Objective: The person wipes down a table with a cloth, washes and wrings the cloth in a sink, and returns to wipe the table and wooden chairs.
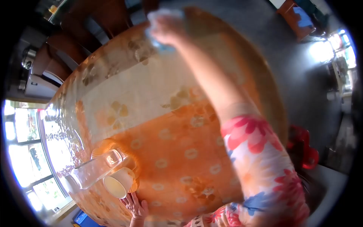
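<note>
My right hand [166,30] is stretched out to the far edge of the table, its fingers closed on a light blue cloth [164,47] pressed to the tabletop; both are blurred. Near the front left edge, my left hand [135,207] lies with fingers spread, its fingertips close to the base of a cream cup [116,185]. Whether they touch the cup I cannot tell. Beside the cup is a clear glass vessel [92,172], and an orange scalloped mat [133,159] shows around them.
An orange and beige patterned cloth covers the round table [181,147]. Brown chairs [70,49] stand along its far left side. On the right are a red object [309,151] and a wooden piece of furniture [297,19]. Windows [28,151] are at the left.
</note>
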`<state>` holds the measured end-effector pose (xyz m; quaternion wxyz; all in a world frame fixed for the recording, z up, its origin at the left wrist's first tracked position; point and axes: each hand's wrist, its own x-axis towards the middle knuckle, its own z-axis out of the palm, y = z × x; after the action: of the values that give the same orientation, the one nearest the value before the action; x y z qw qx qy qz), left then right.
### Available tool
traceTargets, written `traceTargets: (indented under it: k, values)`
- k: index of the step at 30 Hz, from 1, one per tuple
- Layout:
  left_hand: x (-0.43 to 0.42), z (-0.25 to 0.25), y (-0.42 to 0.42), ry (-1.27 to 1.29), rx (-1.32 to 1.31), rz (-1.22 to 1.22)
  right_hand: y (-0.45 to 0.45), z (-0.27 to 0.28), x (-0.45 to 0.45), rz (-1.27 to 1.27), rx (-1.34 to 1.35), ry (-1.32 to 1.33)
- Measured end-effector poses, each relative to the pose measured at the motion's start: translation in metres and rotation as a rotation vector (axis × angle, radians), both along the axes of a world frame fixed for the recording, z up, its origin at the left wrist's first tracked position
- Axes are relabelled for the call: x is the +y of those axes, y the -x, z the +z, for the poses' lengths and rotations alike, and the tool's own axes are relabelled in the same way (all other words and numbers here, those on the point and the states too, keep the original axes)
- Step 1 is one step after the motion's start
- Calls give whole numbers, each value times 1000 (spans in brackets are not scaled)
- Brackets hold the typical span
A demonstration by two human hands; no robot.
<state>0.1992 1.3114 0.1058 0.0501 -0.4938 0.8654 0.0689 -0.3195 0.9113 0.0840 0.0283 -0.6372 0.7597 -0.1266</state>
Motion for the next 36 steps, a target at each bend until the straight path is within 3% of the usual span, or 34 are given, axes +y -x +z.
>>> traceTargets:
  k: [3, 5, 7, 15, 19, 20, 23, 25, 26, 28, 31, 34, 36]
  values:
    - [0, 2, 3, 36, 13, -27, 97, -24, 49, -226, 75, 53]
    - [-4, 11, 14, 57, 26, -35, 126, -11, 109, -329, 174, -4]
    - [-4, 8, 10, 56, 7, -29, 146, -4, 169, -449, 62, -64]
    - [-4, 4, 13, 134, 28, -38, 116, -9, 431, -702, 39, -138]
    - [-2, 1, 12, 154, 52, -43, 77, 5, 453, -797, 2, -103]
    - [-2, 0, 12, 143, 60, -23, 71, 0, 446, -828, 104, -109]
    - [0, -5, 10, 144, 62, -4, 17, -16, 414, -570, 308, -272]
    - [0, -7, 10, 154, 49, 7, -74, -14, 386, -347, 267, -62]
    - [0, -7, 9, 171, 46, -2, -131, 16, 382, -296, 32, -148]
    - [2, -10, 10, 188, 44, 11, -228, 14, 416, -65, -122, 221]
    - [2, -13, 5, 184, 40, 22, -330, 30, 492, 380, -145, -45]
    - [3, -12, 3, 229, 112, -25, -318, 42, 564, 388, -238, -216]
    - [3, -8, 4, 194, 139, -13, -288, 39, 606, 273, -144, -226]
